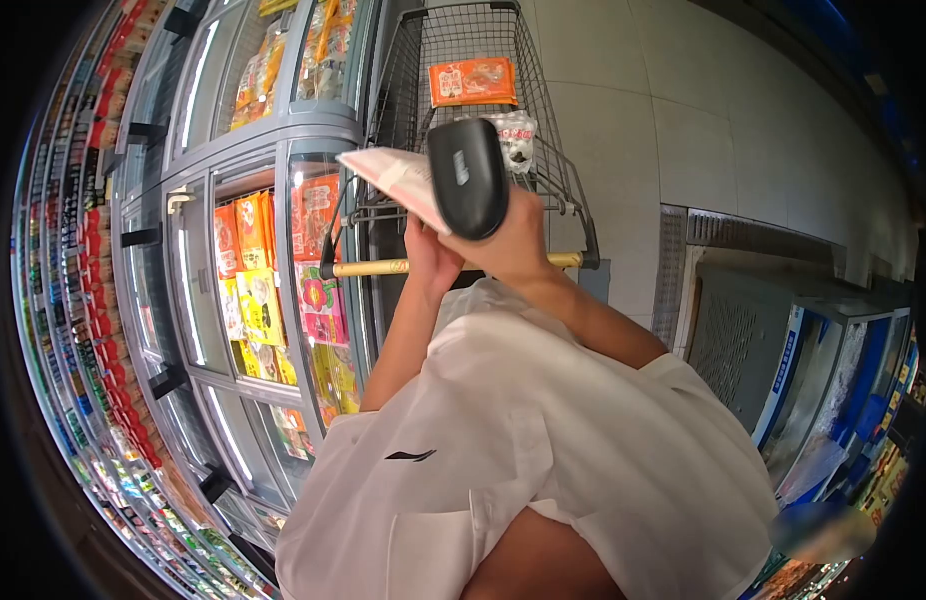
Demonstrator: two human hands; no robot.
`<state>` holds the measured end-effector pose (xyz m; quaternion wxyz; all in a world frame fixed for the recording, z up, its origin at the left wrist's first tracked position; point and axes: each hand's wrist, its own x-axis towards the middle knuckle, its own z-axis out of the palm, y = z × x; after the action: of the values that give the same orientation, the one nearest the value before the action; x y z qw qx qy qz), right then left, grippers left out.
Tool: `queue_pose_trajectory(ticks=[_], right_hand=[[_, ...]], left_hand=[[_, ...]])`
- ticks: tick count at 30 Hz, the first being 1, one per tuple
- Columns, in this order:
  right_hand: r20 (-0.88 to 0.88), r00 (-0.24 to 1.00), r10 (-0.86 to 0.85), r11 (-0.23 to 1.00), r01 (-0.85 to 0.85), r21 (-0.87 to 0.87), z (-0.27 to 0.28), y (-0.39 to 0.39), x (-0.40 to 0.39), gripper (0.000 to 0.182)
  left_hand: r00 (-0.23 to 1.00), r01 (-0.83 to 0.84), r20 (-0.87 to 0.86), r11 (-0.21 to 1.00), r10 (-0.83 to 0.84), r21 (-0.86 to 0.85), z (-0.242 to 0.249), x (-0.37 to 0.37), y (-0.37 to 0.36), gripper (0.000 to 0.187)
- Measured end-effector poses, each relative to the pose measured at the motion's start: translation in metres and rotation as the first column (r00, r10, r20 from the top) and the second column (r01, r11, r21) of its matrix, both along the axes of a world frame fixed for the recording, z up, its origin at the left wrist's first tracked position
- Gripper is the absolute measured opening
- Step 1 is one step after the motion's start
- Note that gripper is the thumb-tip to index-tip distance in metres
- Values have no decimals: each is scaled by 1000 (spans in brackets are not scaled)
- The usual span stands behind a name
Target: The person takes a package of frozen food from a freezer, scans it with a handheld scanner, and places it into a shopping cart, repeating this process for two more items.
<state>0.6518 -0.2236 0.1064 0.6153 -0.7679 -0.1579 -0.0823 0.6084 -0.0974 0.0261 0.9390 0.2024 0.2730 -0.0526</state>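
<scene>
My right hand point(523, 238) is closed around a black barcode scanner point(470, 175), whose rounded head faces up at me and hides the grip and most of my fingers. Just to its left, my left hand point(430, 254) holds a flat pale pink and white packet point(388, 178) from below. The packet tilts up to the left, and its near end is partly behind the scanner. Both hands are above the yellow handle point(368, 268) of a wire shopping cart point(408, 52). In the cart lie an orange packet point(473, 82) and a white bag point(520, 138).
Glass-door freezers point(328, 128) stand close on the left, stocked with orange, yellow and pink packets point(258, 300). Beyond them run shelves of goods point(108, 330). On the right are a tiled floor point(613, 150), a floor-level metal grille point(753, 232) and a blue-edged display case point(798, 360).
</scene>
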Motion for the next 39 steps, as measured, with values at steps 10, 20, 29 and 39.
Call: queue_pose_trajectory(ticks=[10, 20, 29, 39], right_hand=[[-805, 590, -67, 453, 737, 502, -20, -36, 73, 29], [-955, 296, 25, 320, 903, 288, -66, -3, 96, 34], [-972, 224, -68, 518, 841, 158, -117, 39, 136, 28], [-996, 87, -3, 603, 795, 67, -121, 34, 117, 14]], left_hand=[[956, 262, -235, 870, -175, 418, -54, 61, 36, 74], [308, 845, -755, -198, -579, 497, -14, 157, 144, 59], [730, 684, -271, 662, -628, 306, -170, 309, 192, 42], [775, 632, -368, 641, -515, 435, -464, 468, 185, 44]])
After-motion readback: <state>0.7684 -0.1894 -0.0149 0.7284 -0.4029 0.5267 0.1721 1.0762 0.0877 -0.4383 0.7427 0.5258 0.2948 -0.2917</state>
